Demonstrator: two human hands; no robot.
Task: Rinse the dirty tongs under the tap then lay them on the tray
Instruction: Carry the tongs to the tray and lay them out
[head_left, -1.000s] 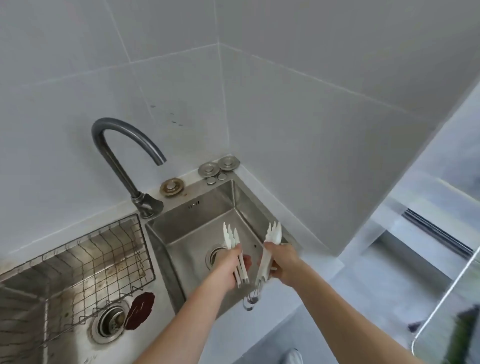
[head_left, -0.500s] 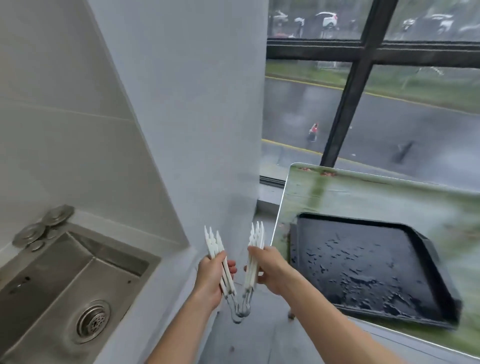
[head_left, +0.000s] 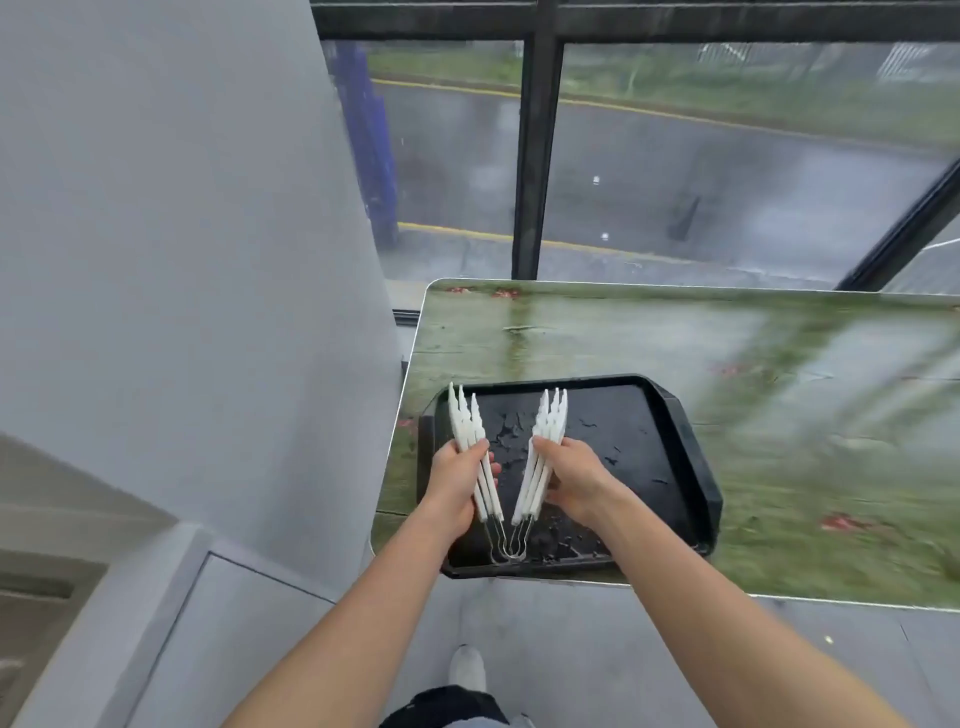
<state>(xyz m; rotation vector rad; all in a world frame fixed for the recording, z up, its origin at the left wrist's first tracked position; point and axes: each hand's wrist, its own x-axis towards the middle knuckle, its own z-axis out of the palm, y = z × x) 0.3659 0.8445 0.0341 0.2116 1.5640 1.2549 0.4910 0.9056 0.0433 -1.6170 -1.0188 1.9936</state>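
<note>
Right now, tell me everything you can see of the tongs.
The tongs are white, apparently plastic, with two arms spread in a V, each ending in three pointed prongs aimed away from the person. The arms join at a thin metal wire spring loop nearest the person. The left hand grips one arm, the right hand the other. They are over the wet black tray; whether they touch it is unclear.

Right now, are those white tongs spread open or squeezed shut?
Spread open: the tongs form a V over the black tray, each hand gripping one arm.
</note>
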